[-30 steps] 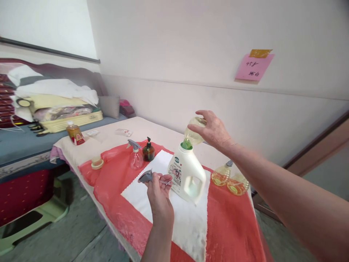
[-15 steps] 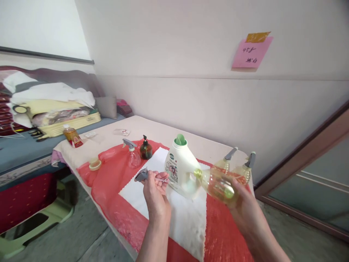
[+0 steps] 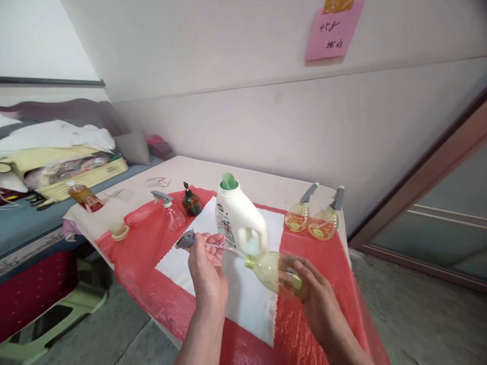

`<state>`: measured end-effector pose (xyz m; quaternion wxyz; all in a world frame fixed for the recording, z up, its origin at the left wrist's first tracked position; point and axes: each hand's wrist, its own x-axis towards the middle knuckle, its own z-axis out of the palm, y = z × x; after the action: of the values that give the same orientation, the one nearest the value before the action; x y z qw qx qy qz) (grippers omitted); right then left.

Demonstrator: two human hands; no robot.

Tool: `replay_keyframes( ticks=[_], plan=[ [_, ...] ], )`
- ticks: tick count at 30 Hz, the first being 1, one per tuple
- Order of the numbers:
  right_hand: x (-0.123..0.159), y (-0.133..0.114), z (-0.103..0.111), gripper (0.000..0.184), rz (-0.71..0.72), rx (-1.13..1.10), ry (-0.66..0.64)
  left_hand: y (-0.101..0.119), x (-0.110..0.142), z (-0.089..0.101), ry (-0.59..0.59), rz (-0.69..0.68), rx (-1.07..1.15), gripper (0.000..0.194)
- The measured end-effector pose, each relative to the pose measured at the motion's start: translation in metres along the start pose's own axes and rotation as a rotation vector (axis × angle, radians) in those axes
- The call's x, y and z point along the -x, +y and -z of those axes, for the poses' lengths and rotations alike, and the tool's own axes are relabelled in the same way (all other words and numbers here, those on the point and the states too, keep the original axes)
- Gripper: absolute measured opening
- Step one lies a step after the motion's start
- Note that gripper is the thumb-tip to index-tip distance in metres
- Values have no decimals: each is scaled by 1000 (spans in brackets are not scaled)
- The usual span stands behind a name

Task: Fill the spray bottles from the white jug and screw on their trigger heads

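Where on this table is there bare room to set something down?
Behind the white jug, pale tablecloth lies bare toward the wall. Red cloth is bare between the round tub and white cloth, whose near corner is bare too. The middle is crowded: left hand with sprayer head, right hand with bottle.

Gray spray trigger (image 3: 185,240), thin tube (image 3: 233,250) right at the mouth; clear yellowish bottle (image 3: 271,271) tipped sideways over the white cloth's (image 3: 249,309) right edge!

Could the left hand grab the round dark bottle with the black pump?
Probably, once emptied: the left hand is near the dark bottle and nothing seems to stand between, but its fingers are holding the grey plastic spray head.
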<state>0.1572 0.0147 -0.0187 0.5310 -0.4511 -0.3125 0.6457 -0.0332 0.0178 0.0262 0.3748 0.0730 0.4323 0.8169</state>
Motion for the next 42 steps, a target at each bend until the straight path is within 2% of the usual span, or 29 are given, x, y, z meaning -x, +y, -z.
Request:
replay_keyframes(
  ticks=[5,8,14,19,22,29,33,35,38,40,41,42],
  plan=[
    [14,11,-17,35,53,-60,-71,-20,28,-8,-219,153,-95,40],
    [20,17,-18,33,132,-36,-61,-28,40,-12,-259,238,-118,44],
    [25,8,-12,37,288,115,53,-32,48,-15,-312,241,-136,42],
    [28,3,-13,39,317,136,134,-38,53,-15,-335,175,-193,35],
    [29,10,-15,44,252,68,123,-39,55,-15,-329,139,-218,35],
    [28,19,-20,46,-87,-305,-22,-39,53,-13,-352,112,-245,34],
    [29,19,-20,58,-280,-341,-64,-40,51,-8,-305,39,-336,35],
    [32,18,-20,61,-268,-310,-131,-38,48,-7,-249,7,-327,34],
    [35,16,-20,69,-142,-141,-271,-30,41,-8,-178,19,-271,32],
    [37,17,-21,88,-38,-13,-266,-23,36,-8,-166,61,-242,32],
    [37,18,-21,91,-4,13,-243,-20,35,-9,-185,86,-240,33],
    [37,19,-21,87,-9,2,-227,-18,34,-9,-219,118,-240,33]
  ],
)
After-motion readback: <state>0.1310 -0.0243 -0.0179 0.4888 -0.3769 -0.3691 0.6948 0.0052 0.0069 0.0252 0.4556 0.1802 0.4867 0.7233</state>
